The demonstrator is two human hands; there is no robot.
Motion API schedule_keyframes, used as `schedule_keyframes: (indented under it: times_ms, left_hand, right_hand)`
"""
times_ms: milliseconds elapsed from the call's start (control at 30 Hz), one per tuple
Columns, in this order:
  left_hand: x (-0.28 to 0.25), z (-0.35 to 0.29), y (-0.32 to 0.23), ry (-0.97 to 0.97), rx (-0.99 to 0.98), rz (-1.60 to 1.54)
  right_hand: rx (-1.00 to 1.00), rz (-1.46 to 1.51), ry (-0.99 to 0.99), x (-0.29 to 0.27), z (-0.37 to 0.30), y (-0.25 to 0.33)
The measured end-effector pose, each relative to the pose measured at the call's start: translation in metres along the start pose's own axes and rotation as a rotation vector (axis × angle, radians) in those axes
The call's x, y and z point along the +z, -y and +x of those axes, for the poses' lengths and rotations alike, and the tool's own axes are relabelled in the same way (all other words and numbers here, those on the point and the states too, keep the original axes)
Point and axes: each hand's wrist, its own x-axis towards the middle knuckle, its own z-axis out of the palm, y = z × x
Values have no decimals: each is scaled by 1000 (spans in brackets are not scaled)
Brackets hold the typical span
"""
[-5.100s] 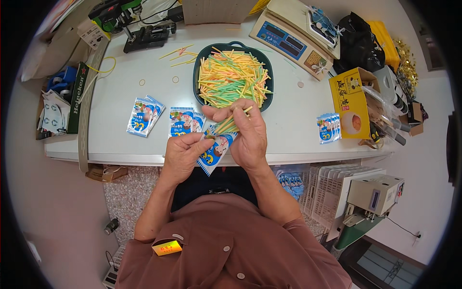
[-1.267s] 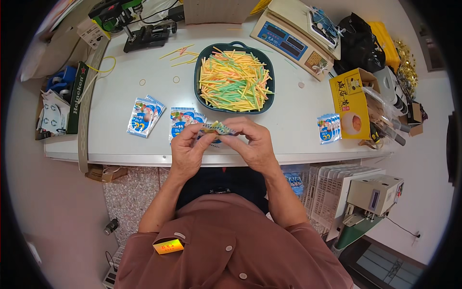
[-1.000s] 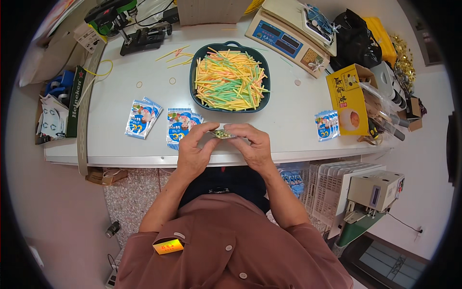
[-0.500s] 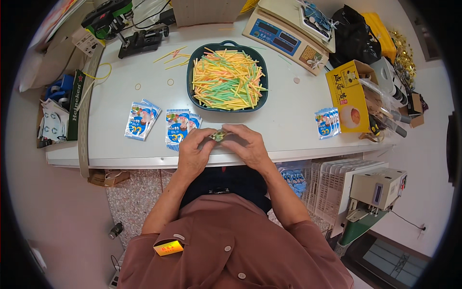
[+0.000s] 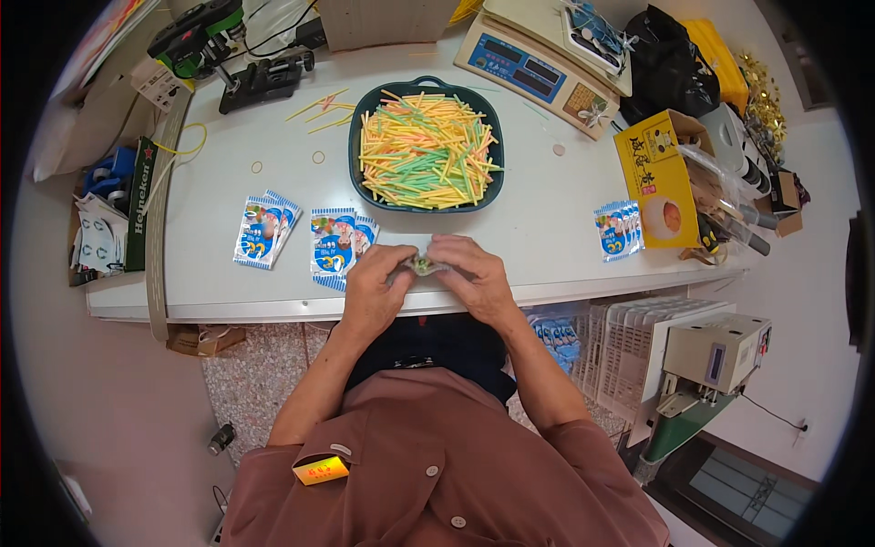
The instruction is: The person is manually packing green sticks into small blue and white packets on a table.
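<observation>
Green panel point(image 5: 140, 210): stood upright at the far left; papers point(image 5: 97, 228) and a blue object point(image 5: 111, 168) are partly hidden behind it.
Drill stand point(image 5: 262, 84): set near the back; its green-and-black upper part is cut off by the top edge.
Left packets point(image 5: 259, 232): two blue-and-white ones are laid overlapping, the rear one mostly covered.
Loose sticks point(image 5: 317, 109): strewn beside the tray, yellow with some pink.
Middle packets point(image 5: 334, 242): laid overlapping just beside the left hand; how many are stacked cannot be counted.
Left hand point(image 5: 372, 287): thumb and fingers are closed on the left side of the held packet; the fingertips' exact contact is hard to make out.
Held packet point(image 5: 422, 265): kept between both hands above the table's front edge, below the tray in view; it is seen nearly end-on, so its printed faces are hidden, and its greenish contents are too small to tell.
Dark tray point(image 5: 355, 169): heaped with yellow, green and pink sticks point(image 5: 428, 150); its floor is covered.
Right hand point(image 5: 478, 278): thumb and fingers are closed on the packet's right side; the lower fingers are hidden.
Scale point(image 5: 519, 64): placed at the back, its pan partly covered by a blue-and-white clutter.
Right packets point(image 5: 617, 231): fanned in a row beside the yellow box point(image 5: 658, 187), mostly overlapped.
Beige machine point(image 5: 720, 351): stood lower right, beside white crates point(image 5: 620, 339).
</observation>
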Motion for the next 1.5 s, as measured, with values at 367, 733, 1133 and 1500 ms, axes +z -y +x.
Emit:
schedule_keyframes:
  times_ms: [367, 733, 1133, 1500]
  left_hand:
    - [13, -5, 12, 79, -95, 53]
    - [-69, 7, 1, -274, -465, 438]
    - [-69, 9, 33, -225, -568, 538]
    - [-66, 0, 48, -323, -562, 241]
  right_hand:
    - [131, -33, -38, -3, -3, 1]
    - [472, -225, -305, -159, -45, 14]
    - [186, -1332, -587, -202, -38, -23]
    - [-244, -764, 293, -72, 118, 71]
